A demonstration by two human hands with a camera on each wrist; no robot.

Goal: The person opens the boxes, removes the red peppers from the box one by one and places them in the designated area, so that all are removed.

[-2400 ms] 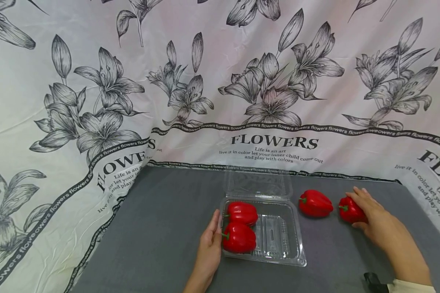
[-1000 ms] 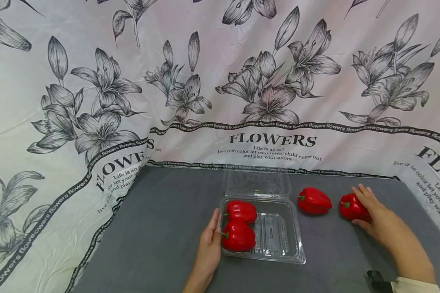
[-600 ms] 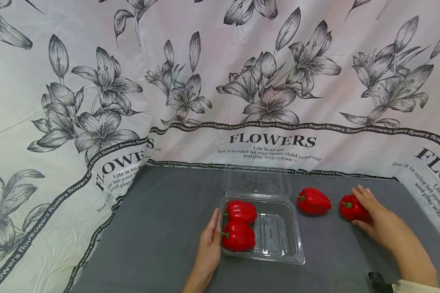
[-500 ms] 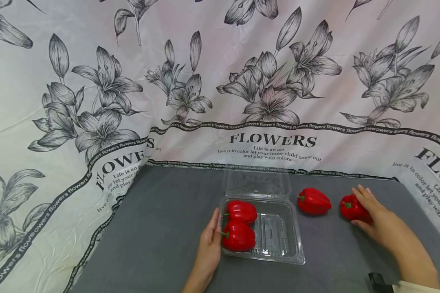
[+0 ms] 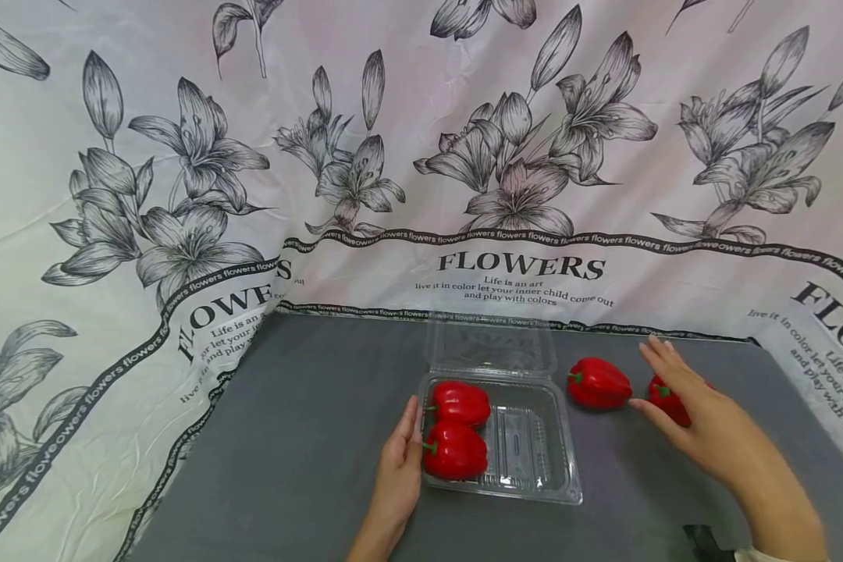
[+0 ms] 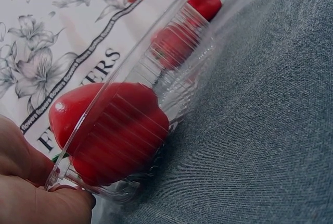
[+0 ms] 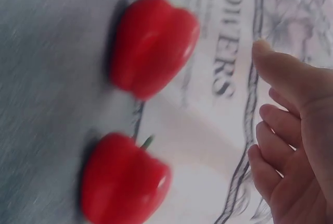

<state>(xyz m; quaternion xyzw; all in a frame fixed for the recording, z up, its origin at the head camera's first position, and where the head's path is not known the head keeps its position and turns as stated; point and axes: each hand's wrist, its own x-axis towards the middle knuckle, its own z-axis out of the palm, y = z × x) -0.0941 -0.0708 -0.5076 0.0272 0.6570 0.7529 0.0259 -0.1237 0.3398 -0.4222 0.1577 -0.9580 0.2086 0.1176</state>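
Observation:
My left hand (image 5: 396, 460) pinches the left edge of a clear plastic clamshell box (image 5: 534, 493); in the left wrist view its thumb and fingers close on the rim. Two red bell peppers lie in the box's left half, one pepper (image 5: 461, 403) behind the other pepper (image 5: 457, 451), green stems to the left. On the right, my right hand (image 5: 716, 433) is held with fingers extended and thumb apart, holding nothing. It partly covers a bell pepper (image 5: 663, 400) in the head view. Another bell pepper (image 5: 599, 382) lies between that one and the box. The right wrist view shows two peppers (image 7: 153, 47) beside the hand.
The box's transparent lid (image 5: 492, 349) stands folded back behind it. Grey cloth (image 5: 309, 437) covers the table. A white curtain (image 5: 365, 273) printed with flowers and lettering rises along the back and left side.
My right hand has let go of the rightmost bell pepper and shifted left, toward the other loose one. My left hand keeps its hold on the box.

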